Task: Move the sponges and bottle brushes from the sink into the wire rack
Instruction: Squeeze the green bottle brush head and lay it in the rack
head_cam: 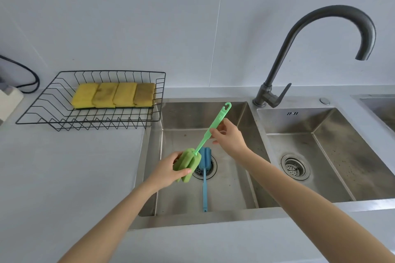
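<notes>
A green plastic bottle brush with a lobed green foam head [198, 145] is held above the left basin of the stainless steel double sink [252, 177], slanting from lower left to upper right, its hooked handle end uppermost. The foam head is gripped by the left hand [168, 170], whose fingers and thumb are wrapped around it. The slim handle is pinched partway along by the thumb and fingertips of the right hand [229, 136].

Below it, a blue plastic bottle brush with a blue foam head [204, 177] is lying on the basin floor. Its head rests on the round drain strainer [211, 168] and its handle points towards the near wall of the basin.

A black wire rack [53, 100] is set on the pale grey worktop [64, 166] to the left of the sink, with its right corner just overhanging the sink's edge. Four yellow rectangular sponges [114, 95] are laid side by side in a row along the far part of the rack, touching one another; two of them look stained.

A dark grey curved faucet [310, 38] is mounted behind the divider between the two basins. At the far left edge, a black cable [27, 74] is seen against the white tiled wall [149, 17].
</notes>
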Demonstrator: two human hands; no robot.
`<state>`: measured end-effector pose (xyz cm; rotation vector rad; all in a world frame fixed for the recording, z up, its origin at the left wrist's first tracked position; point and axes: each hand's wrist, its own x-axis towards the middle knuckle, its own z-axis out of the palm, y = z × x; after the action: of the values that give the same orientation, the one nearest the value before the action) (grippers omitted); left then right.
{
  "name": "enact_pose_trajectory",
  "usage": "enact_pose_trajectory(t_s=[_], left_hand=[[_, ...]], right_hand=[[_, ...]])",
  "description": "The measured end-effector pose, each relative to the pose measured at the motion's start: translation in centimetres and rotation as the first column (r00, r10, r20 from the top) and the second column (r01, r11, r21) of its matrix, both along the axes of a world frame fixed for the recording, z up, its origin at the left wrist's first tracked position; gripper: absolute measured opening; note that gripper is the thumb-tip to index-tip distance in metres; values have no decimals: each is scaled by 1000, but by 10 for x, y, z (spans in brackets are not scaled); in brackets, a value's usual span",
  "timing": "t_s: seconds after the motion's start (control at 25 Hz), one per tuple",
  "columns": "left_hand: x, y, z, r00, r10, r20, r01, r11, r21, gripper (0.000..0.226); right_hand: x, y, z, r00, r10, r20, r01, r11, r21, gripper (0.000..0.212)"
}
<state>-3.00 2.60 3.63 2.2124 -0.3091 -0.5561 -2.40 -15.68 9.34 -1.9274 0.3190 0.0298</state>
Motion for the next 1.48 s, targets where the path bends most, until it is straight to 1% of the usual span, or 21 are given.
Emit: enact_pose_trajectory(t_s=[0.04,0.08,0.16,0.2,0.28,0.32,0.4,0.48,0.64,0.76,0.84,1.04,1.24,1.4,1.48], left_hand=[[1,4,3,1000,10,15,-9,1000,-11,59],[3,9,6,999,18,29,-18,1000,-18,58],[7,20,12,998,33,60,-32,999,-17,58],[11,27,16,995,43,86,-41,999,-17,58],[20,39,21,983,68,171,-67,998,-13,57],[24,44,25,973,76,217,-77,997,-4,58],[33,52,34,953,79,293,-85,996,6,59],[44,59,45,932,87,352,-91,996,-6,60],[67,79,65,905,117,410,-118,993,-22,58],[86,95,77,883,167,439,-175,984,-22,55],[99,103,82,877,175,448,-199,980,6,54],[137,117,79,893,169,417,-248,958,142,56],[167,121,61,913,190,362,-289,925,245,54],[185,117,47,928,181,325,-281,914,294,52],[193,115,42,943,171,287,-257,919,299,52]], right_hand=[[3,1,3,1000,-13,8,13,999,35,3],[7,3,7,999,-32,19,31,997,67,4],[17,5,15,996,-79,53,72,990,118,14],[22,6,21,993,-96,75,84,986,145,15],[31,7,32,986,-120,116,97,978,186,7],[35,7,38,983,-131,132,103,975,198,6],[45,9,47,976,-146,162,109,970,218,12],[55,14,56,969,-158,189,110,964,243,10],[75,23,73,959,-180,219,115,953,280,7],[92,31,81,961,-160,225,97,959,265,7],[102,38,83,965,-133,225,76,966,246,7],[132,57,75,973,-101,206,58,977,204,6],[162,65,51,987,-94,133,69,980,187,7],[182,63,35,991,-99,90,84,983,164,16],[191,61,26,993,-102,65,91,984,155,17]])
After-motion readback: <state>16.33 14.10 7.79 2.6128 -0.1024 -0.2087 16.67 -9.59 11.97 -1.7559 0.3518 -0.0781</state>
